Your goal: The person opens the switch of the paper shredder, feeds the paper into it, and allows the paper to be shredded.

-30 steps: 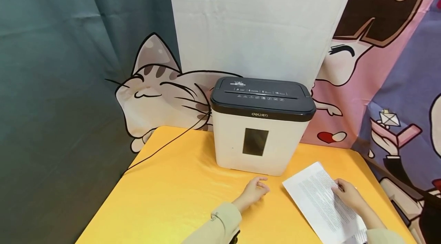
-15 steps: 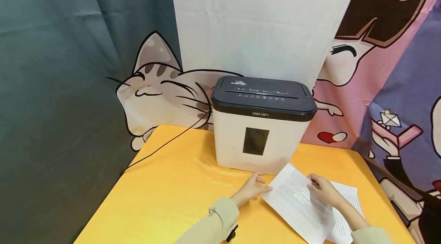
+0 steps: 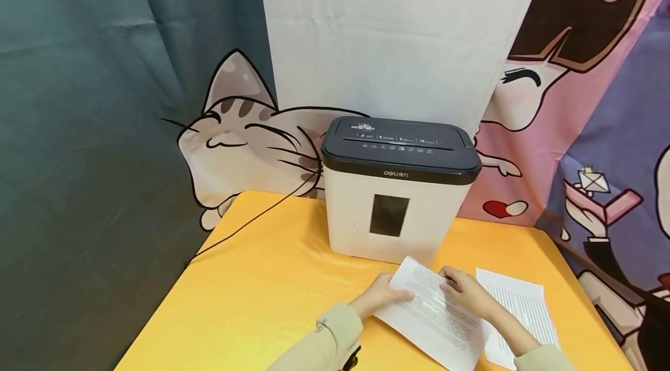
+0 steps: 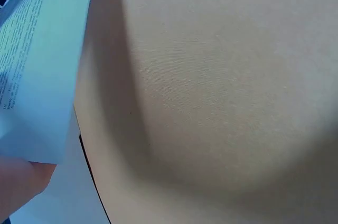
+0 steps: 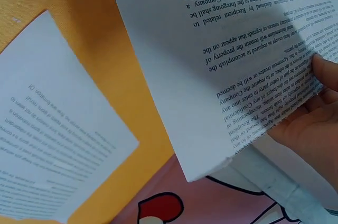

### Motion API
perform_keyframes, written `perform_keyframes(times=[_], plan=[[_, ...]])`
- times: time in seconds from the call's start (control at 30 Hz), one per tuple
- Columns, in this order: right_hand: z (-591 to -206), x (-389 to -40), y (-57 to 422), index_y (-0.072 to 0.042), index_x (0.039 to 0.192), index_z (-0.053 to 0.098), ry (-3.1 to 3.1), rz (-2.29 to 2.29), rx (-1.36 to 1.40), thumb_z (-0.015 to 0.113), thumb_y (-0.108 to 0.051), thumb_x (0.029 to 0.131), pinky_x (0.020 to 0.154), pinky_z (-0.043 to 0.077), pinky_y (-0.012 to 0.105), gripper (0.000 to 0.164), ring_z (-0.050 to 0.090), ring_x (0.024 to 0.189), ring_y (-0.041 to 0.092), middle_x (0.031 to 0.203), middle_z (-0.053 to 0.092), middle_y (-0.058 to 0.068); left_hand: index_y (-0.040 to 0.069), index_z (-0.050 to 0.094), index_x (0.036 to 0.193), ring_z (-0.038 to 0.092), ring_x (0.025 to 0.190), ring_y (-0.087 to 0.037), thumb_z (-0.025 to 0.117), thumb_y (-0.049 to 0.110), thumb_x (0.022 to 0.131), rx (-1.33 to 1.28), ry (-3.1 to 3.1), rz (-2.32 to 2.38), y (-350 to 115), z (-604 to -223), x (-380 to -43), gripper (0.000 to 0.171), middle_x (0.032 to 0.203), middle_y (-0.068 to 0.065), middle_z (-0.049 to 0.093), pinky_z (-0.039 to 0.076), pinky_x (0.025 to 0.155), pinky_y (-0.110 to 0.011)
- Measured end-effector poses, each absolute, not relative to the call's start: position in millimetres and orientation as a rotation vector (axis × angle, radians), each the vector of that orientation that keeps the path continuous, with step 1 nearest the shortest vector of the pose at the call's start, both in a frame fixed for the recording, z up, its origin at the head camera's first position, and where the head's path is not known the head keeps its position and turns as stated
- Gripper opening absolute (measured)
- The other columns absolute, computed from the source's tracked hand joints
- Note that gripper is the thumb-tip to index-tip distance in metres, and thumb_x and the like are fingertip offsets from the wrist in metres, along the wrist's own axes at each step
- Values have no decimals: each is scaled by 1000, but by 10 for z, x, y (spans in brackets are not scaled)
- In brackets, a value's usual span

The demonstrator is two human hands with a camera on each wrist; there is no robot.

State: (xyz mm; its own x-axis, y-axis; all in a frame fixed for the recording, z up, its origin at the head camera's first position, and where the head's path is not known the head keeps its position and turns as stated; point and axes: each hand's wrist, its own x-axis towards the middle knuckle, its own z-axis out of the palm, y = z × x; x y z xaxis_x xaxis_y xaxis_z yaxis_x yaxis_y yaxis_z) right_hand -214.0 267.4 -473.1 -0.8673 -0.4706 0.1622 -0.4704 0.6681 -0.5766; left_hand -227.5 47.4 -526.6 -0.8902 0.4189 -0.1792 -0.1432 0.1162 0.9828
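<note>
In the head view, a sheet of printed paper (image 3: 431, 316) is held slanted in front of the paper shredder. My left hand (image 3: 379, 296) grips its left edge with the thumb on top. On the opposite edge, my right hand (image 3: 466, 295) pinches the sheet between thumb and fingers. The right wrist view shows the lines of print and the right fingers (image 5: 296, 129) at the edge. In the left wrist view a corner of the paper (image 4: 47, 102) rises from part of the left hand (image 4: 21, 184). Another printed sheet (image 3: 518, 304) lies on the table, right of the hands.
The white paper shredder (image 3: 345, 214), with a dark lid and a feed slot, stands at the back of the yellow table (image 3: 251, 301). Its black cord (image 3: 246, 224) runs left to the table's edge. Behind hang printed cartoon curtains (image 3: 387, 39).
My right hand has carried the sheet leftward from the right side, uncovering the other sheet on the table. The left hand, free at first, has met the sheet and now grips its edge.
</note>
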Motion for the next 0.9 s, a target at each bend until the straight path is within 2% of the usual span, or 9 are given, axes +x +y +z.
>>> perform_keyframes(times=[0.2,0.33,0.5,0.57,0.7,0.8,0.9], plan=[[-4751,-2132,2629,-6,89,56,2839,-1023,-852,58,-1,90,62,44,21,6,44,74,-4,80,58,-6,-2,68,97,70,69,-23,69,5,80,284,2037,1795,425,-5305,-2225,18,84,-15,72,56,60,-30],[-4750,-2139,2637,-7,89,57,2822,-1053,-911,58,-2,90,61,38,19,6,42,73,-5,80,58,-6,-3,68,91,65,64,-15,70,4,79,260,2156,1805,375,-5315,-2220,15,79,-13,70,53,56,-24],[-4747,-2144,2719,-6,87,57,2749,-1108,-990,61,-8,90,60,37,19,5,42,74,-5,78,57,-5,-5,67,96,67,70,-19,69,3,80,238,2154,1884,216,-5307,-2218,18,85,-18,71,54,60,-26],[-4749,-2145,2766,-4,88,57,2681,-1164,-992,60,-10,91,61,39,19,7,44,76,-5,79,58,-3,-5,67,101,69,76,-23,68,4,82,212,2114,1920,124,-5291,-2230,21,90,-20,71,56,63,-29],[-4778,-2158,2852,0,89,58,2566,-1303,-926,59,-8,91,57,42,19,8,47,74,-7,83,62,-1,-4,65,105,69,79,-18,68,7,84,133,2099,1956,-42,-5264,-2281,24,95,-18,71,56,68,-28],[-4833,-2174,2870,3,91,58,2518,-1420,-868,60,-4,90,55,45,19,7,50,71,-7,84,62,-6,-4,65,107,68,80,-17,68,9,85,91,2101,1971,-130,-5238,-2294,26,96,-18,71,56,69,-29],[-4887,-2179,2867,9,93,57,2457,-1536,-825,58,-1,90,60,50,22,11,56,75,-5,87,62,-14,-4,64,109,69,82,-19,68,10,86,91,2090,1984,-185,-5209,-2287,28,98,-19,70,56,71,-31]])
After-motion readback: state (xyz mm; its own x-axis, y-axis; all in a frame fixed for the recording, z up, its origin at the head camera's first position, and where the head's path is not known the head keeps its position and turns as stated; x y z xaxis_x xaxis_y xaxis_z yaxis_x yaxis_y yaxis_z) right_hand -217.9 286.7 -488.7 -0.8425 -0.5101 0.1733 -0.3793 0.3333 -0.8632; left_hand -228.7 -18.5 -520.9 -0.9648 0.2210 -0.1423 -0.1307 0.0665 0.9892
